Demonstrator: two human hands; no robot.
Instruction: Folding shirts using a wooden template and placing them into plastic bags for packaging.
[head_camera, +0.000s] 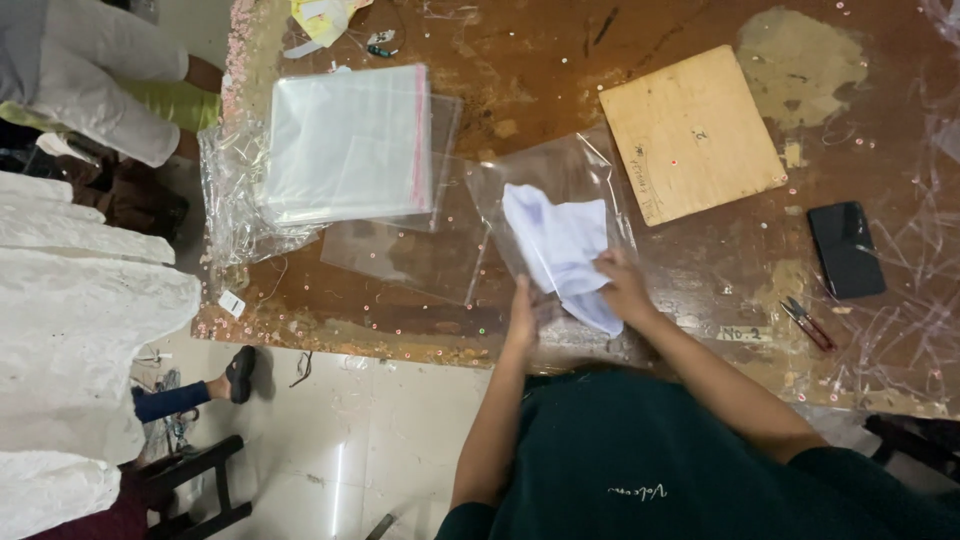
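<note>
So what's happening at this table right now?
A person in a dark green top is sliding a folded white cloth into a clear plastic bag on a worn brown table. The right hand grips the cloth, and the left hand rests at the bag's near edge. A stack of clear bags lies to one side; a wooden board, a black phone and small snips lie on the other.

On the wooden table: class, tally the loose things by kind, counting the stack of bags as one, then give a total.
Stack of clear bags: 1
Folded white cloth: 1
Plywood board: 1
Black phone: 1
Red-handled snips: 1
Total: 5
</note>
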